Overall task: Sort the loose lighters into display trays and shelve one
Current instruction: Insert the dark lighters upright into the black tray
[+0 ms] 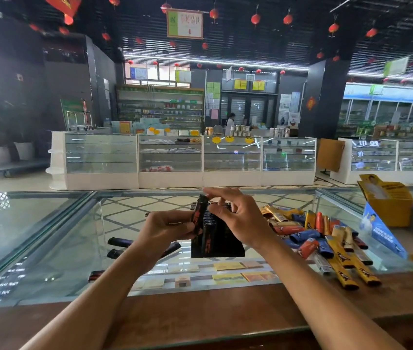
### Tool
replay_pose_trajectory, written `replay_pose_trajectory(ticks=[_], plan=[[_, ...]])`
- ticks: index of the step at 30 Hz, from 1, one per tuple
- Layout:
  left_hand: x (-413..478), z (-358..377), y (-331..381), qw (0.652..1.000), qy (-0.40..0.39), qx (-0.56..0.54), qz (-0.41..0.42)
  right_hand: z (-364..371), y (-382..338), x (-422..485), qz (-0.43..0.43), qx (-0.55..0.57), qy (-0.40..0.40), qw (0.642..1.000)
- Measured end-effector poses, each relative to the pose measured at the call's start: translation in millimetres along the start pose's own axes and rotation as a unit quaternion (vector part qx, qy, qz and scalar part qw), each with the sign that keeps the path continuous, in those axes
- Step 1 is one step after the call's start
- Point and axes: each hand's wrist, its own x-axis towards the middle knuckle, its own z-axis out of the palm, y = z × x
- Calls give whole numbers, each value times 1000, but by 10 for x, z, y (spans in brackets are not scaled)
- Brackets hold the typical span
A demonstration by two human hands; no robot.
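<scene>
Hands meet over the middle of the surface point(36, 236). My left hand point(167, 227) curls round the lower half of a black lighter point(198, 213), which tilts slightly. My right hand point(235, 218) pinches its top end with fingertips and thumb. The lighter stands against the left front corner of the black display tray point(220, 245), which already holds rows of matching lighters.

The tray sits mid-surface, well back from the wooden near edge. A heap of loose lighters point(326, 245) in yellow, blue, orange and tan spreads just right of it, running toward the near edge. A few dark lighters point(119, 242) lie apart on the glass to the tray's left. A yellow box point(392, 208) stands by the far right corner. The left stretch of glass lies open.
</scene>
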Motion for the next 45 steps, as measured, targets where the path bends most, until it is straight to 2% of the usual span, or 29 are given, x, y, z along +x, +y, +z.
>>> replay_pose_trajectory(ticks=[7,9,11,13,17,20,24,28,33,45], plan=[[-21,11,25,999,-37,-17,16,-48,19,93,31,181,-8,983],[-7,8,10,1000,-17,11,18,-126,27,86,40,239,36,969],[8,8,-34,994,16,90,52,-225,40,70,46,272,103,956],[29,10,-75,982,27,162,96,-330,86,50,43,254,168,952],[147,4,-124,949,-60,299,85,-493,214,-41,31,125,223,966],[300,21,-166,917,-99,380,76,-471,376,-168,38,45,210,976],[425,4,-307,905,-139,394,80,-412,548,-227,6,-58,166,984],[431,-35,-453,913,-128,378,88,-360,614,-236,-20,-167,148,975],[426,-48,-483,906,-119,386,122,-259,696,-222,-51,-194,138,970],[444,-61,-510,895,-112,407,148,-141,719,-232,10,-150,149,977]])
